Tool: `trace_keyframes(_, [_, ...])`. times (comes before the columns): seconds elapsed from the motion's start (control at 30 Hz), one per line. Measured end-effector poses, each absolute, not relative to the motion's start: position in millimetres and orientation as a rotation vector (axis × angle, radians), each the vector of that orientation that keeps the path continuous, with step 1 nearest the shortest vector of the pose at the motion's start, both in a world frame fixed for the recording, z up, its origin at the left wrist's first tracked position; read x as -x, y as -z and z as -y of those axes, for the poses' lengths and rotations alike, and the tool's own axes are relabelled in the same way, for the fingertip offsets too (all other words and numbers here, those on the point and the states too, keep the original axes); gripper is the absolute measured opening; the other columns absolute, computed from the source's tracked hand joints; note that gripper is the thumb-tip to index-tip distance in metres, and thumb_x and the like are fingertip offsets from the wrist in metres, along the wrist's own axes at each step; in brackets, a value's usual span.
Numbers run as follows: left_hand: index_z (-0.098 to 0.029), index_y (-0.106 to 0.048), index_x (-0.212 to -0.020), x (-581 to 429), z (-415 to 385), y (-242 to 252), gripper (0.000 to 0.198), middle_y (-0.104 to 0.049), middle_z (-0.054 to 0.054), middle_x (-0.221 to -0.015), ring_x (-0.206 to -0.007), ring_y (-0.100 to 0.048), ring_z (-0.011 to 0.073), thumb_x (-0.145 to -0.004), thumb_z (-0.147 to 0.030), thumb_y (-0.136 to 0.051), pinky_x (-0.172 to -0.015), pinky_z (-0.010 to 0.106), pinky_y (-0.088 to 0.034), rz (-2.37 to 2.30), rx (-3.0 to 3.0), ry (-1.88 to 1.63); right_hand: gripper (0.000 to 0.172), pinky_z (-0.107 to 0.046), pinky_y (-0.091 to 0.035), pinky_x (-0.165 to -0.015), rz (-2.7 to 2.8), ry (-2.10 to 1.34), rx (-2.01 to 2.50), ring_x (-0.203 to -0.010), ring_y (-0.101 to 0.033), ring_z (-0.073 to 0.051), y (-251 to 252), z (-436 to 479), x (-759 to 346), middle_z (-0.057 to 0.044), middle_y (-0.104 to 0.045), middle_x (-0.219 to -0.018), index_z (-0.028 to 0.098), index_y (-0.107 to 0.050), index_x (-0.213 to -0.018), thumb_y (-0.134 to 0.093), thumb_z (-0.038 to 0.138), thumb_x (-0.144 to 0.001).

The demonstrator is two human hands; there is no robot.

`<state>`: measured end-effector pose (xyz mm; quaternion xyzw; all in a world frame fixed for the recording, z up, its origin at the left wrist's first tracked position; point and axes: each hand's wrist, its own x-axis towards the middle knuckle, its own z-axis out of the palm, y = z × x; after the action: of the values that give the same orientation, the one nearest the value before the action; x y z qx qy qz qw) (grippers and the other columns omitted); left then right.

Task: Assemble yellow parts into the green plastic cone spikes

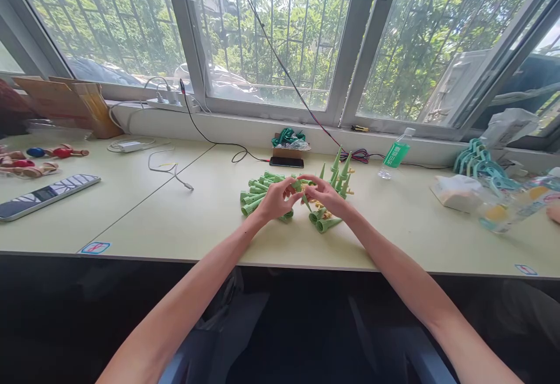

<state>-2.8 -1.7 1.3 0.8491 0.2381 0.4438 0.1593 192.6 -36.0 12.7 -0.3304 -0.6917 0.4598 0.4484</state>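
Observation:
My left hand (276,198) and my right hand (326,196) meet above the pale green table (175,220), fingers curled together on one small green cone piece (298,186). Under and left of my left hand lies a pile of green cones (256,193) on their sides. Behind my right hand several green cones (342,173) stand upright, and more cones (322,222) lie below it with small yellow bits among them.
A black phone (286,162) and a small box of green parts (289,140) sit behind the pile. A green-labelled water bottle (396,155) stands right. Teal plastic pieces (479,164) and white tissue (455,190) lie far right. A keyboard (44,196), cables and wooden toys are left.

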Motion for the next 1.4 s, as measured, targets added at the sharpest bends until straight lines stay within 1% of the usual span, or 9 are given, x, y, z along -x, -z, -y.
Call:
trace_keyframes(0.13, [-0.019, -0.054, -0.101, 3, 1, -1, 0.025, -0.065, -0.001, -0.069, -0.06, -0.058, 0.0128, -0.085, -0.036, -0.063, -0.058, 0.025, -0.046, -0.695, -2.435, -1.275, 0.049, -0.033, -0.051, -0.076, 1.72, -1.125, 0.823, -0.072, -0.064, -0.016, -13, 36, -193, 0.0, -0.064, -0.074, 0.024, -0.053, -0.131, -0.062, 0.047, -0.089])
trace_keyframes(0.4, [-0.019, -0.056, -0.101, 2, 2, -2, 0.021, -0.064, -0.001, -0.069, -0.06, -0.057, 0.0124, -0.088, -0.035, -0.06, -0.056, 0.024, -0.045, -0.694, -2.437, -1.256, 0.052, -0.033, -0.051, -0.075, 1.687, -1.121, 0.842, -0.068, -0.063, -0.015, -12, 36, -192, 0.001, -0.063, -0.072, 0.024, -0.053, -0.133, -0.063, 0.048, -0.088])
trace_keyframes(0.77, [-0.019, -0.055, -0.102, 3, 4, -3, 0.025, -0.065, 0.0, -0.07, -0.06, -0.058, 0.0133, -0.086, -0.036, -0.062, -0.058, 0.026, -0.046, -0.724, -2.451, -1.27, 0.057, -0.034, -0.053, -0.076, 1.689, -1.126, 0.842, -0.072, -0.065, -0.016, -12, 35, -194, -0.001, -0.067, -0.076, 0.023, -0.054, -0.135, -0.064, 0.049, -0.086])
trace_keyframes(0.97, [-0.019, -0.056, -0.103, 2, 3, -2, 0.025, -0.065, 0.0, -0.07, -0.06, -0.058, 0.013, -0.086, -0.037, -0.061, -0.057, 0.025, -0.046, -0.751, -2.442, -1.271, 0.054, -0.032, -0.053, -0.074, 1.644, -1.147, 0.867, -0.071, -0.066, -0.015, -12, 36, -189, -0.001, -0.068, -0.08, 0.023, -0.052, -0.134, -0.061, 0.05, -0.088])
trace_keyframes(1.23, [-0.019, -0.056, -0.098, 2, 1, -1, 0.024, -0.064, 0.0, -0.07, -0.06, -0.057, 0.0131, -0.086, -0.039, -0.061, -0.056, 0.025, -0.046, -0.752, -2.441, -1.322, 0.052, -0.033, -0.052, -0.075, 1.508, -1.318, 0.841, -0.071, -0.066, -0.016, -6, 33, -185, -0.002, -0.066, -0.085, 0.021, -0.049, -0.126, -0.063, 0.051, -0.086])
trace_keyframes(1.4, [-0.019, -0.056, -0.099, 2, 0, -1, 0.024, -0.063, 0.0, -0.07, -0.06, -0.057, 0.0128, -0.087, -0.04, -0.061, -0.057, 0.025, -0.046, -0.74, -2.442, -1.327, 0.052, -0.031, -0.05, -0.071, 1.46, -1.408, 0.799, -0.073, -0.063, -0.015, -8, 35, -181, -0.003, -0.064, -0.084, 0.019, -0.053, -0.122, -0.063, 0.054, -0.085])
